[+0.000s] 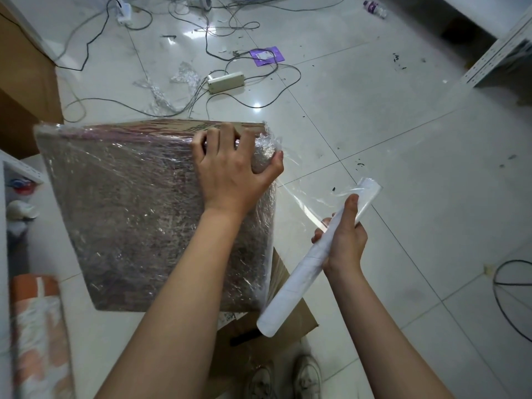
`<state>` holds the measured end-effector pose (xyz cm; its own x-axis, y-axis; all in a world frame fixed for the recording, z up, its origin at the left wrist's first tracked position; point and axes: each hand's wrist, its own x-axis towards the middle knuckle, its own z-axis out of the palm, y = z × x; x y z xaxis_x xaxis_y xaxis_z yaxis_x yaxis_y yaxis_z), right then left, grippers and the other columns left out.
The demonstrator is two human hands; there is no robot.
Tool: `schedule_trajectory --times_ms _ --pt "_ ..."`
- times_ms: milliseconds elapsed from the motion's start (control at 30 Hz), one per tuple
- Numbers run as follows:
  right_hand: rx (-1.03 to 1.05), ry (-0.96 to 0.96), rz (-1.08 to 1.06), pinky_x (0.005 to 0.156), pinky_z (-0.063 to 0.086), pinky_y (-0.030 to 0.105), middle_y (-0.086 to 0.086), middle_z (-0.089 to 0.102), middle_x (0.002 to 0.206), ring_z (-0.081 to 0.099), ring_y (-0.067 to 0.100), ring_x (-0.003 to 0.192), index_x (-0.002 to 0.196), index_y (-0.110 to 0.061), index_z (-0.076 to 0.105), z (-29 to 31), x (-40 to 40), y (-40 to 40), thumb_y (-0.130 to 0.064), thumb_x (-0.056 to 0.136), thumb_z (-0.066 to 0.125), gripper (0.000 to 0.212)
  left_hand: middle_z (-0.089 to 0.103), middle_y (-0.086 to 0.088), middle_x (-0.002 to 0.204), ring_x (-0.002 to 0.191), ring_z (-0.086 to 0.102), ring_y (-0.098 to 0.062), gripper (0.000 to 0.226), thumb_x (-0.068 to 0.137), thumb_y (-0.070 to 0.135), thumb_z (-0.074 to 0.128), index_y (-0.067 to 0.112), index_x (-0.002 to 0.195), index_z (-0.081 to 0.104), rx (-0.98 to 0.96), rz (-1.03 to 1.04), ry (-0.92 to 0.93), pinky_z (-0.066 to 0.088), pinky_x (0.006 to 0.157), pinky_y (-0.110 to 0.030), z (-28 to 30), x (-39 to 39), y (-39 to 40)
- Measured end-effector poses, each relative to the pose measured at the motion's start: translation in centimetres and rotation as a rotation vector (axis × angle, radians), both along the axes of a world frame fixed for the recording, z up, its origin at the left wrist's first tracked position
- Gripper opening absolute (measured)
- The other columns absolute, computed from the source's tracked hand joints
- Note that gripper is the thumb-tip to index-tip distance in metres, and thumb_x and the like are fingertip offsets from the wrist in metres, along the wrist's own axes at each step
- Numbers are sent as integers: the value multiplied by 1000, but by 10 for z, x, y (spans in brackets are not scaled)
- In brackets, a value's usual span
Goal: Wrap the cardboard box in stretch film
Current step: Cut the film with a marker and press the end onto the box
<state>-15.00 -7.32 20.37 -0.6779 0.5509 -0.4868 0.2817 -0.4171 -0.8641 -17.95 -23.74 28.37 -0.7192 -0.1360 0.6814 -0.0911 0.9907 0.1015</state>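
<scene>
— Where was the box when you looked in?

— Under my left hand. It was already covered in film, tilted up on one edge, and it rested on a flattened carton on the floor. My left fingers were spread and hooked over the box's far top edge near its right corner, with the thumb pressed against the crinkled film at that corner. So that hand gripped the box itself.

— And the other hand?

— My right hand was curled around the roll, which slanted from below the fingers up past them to the right. The thumb lay along the tube, and the fingertips showed round its left side.

— Was the film still joined to the box?

— Yes. A clear sheet ran taut from the corner beside my left thumb down to the roll just above my right fingers. A loose bit of film clung to the roll's upper end.

— Anything else around?

— Beyond my left fingers lay a white power strip, tangled cables, film scraps and a purple packet. Left of them stood a tall brown box. Below the roll I could see my shoes. Well to the left of my forearm sat an orange and white pack, too blurred to read.
</scene>
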Motion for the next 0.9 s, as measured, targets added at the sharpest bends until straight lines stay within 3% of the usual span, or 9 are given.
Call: schedule_trajectory --times_ms 133,233,400,567,733,900 --pt "4 -6 0 39 43 21 -8 57 45 53 8 36 60 -37 66 6 3 1 -86 50 64 50 60 -13 85 83 57 -30 46 81 54 56 9 87 64 10 -10 11 36 90 -41 1 3 1" --pt "-10 -42 14 38 43 21 -5 60 49 55 10 38 64 -25 66 9 7 11 -85 49 63 63 60 -14 85 83 57 -30 48 81 54 54 8 88 65 17 0 -8 38 89 -42 1 4 4" --pt "-22 -134 52 40 45 20 -1 62 60 59 9 45 80 -11 62 15 12 23 -72 68 60 62 61 -13 87 82 56 -30 47 80 53 56 8 87 65 40 -4 0 36 88 -41 3 1 4" --pt "-43 -197 67 43 46 19 0 62 65 61 14 55 87 -12 62 15 13 26 -69 76 56 58 60 -14 87 83 57 -31 46 79 53 57 7 86 64 49 -11 -19 39 88 -43 4 -1 3" --pt "-101 -215 20 64 52 28 0 61 64 60 15 56 96 -9 63 10 12 30 -68 75 58 63 60 -15 87 83 57 -31 46 78 52 59 6 85 63 58 -15 -30 40 88 -44 5 -3 0" --pt "-196 -290 -84 47 50 19 -2 63 58 61 11 45 89 -13 60 3 15 46 -69 71 61 59 61 -15 87 83 57 -31 46 78 52 58 6 85 64 67 -15 -34 39 87 -43 7 -6 2"
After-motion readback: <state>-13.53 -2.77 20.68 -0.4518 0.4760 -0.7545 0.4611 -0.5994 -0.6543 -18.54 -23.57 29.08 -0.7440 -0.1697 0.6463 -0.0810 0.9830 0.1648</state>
